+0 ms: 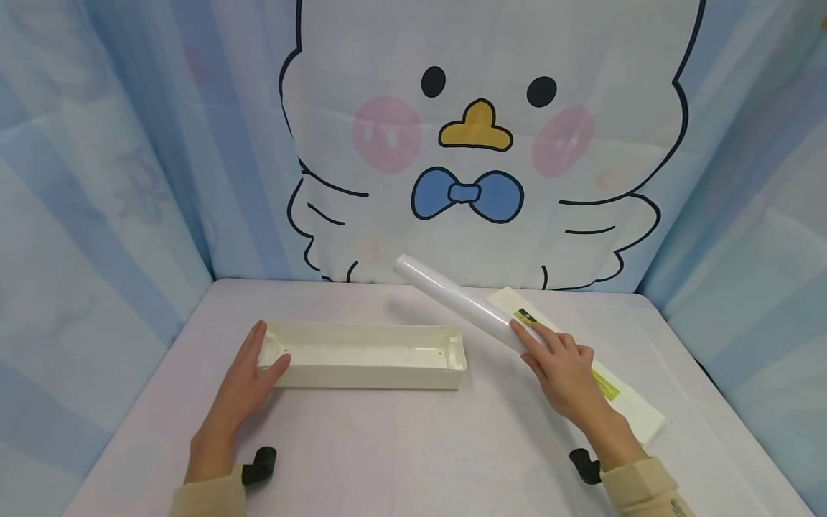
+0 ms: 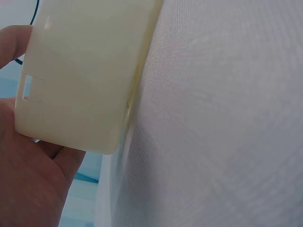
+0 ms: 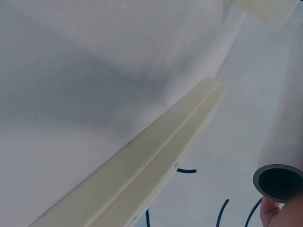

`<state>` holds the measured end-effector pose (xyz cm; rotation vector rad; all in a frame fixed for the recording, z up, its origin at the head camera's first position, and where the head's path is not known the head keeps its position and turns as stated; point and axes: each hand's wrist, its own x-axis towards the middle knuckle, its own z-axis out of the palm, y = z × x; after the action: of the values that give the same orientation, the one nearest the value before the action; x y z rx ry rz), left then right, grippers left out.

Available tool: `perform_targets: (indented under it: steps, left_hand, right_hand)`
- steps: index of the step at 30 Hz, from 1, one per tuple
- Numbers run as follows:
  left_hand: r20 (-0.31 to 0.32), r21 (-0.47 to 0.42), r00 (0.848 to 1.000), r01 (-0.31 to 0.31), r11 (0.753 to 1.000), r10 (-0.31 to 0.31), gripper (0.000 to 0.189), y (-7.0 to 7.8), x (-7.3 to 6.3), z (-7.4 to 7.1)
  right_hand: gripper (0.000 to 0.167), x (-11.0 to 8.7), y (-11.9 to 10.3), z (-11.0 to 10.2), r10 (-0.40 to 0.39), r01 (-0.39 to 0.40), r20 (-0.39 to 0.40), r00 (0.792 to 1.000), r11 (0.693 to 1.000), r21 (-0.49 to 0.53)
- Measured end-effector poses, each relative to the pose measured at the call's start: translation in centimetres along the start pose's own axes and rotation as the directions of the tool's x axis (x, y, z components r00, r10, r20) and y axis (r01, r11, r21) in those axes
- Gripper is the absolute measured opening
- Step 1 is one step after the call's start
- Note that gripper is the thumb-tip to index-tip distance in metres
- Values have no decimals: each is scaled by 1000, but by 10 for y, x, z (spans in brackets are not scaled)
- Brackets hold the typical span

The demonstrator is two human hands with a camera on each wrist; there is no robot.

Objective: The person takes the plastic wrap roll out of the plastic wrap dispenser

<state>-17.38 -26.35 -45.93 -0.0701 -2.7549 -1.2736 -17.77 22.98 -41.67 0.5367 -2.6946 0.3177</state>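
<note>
A long cream plastic box [image 1: 368, 378] with an open top lies lengthwise on the table. My left hand [image 1: 239, 391] grips its left end, thumb over the front rim and fingers at the back. The left wrist view shows the box's end wall [image 2: 80, 80] with a small rectangular slot. My right hand [image 1: 565, 373] holds a white, glossy roll [image 1: 459, 300] by its near end, raised and slanting up to the left beyond the box's right end. In the right wrist view the roll's hollow dark end [image 3: 280, 183] faces the camera.
A flat cream package [image 1: 636, 416] with green print lies on the table [image 1: 413, 445], partly hidden under the right hand and roll. Behind stands a curtain [image 1: 478, 237] with a cartoon bird. Black wrist-camera parts [image 1: 260, 465] stick out beside both sleeves.
</note>
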Motion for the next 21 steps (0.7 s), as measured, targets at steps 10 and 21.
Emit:
perform_targets:
  steps: [10,21]
  left_hand:
    - [15,-2,1000,22,1000,-22,87,4,1,-1]
    - [30,-3,999,43,999,-43,88,3,0,0]
  right_hand:
    - [63,-7,3,-2,27,-27,14,1000,1000,-5]
    - [62,-20,11,1,41,-41,15,999,999,-21]
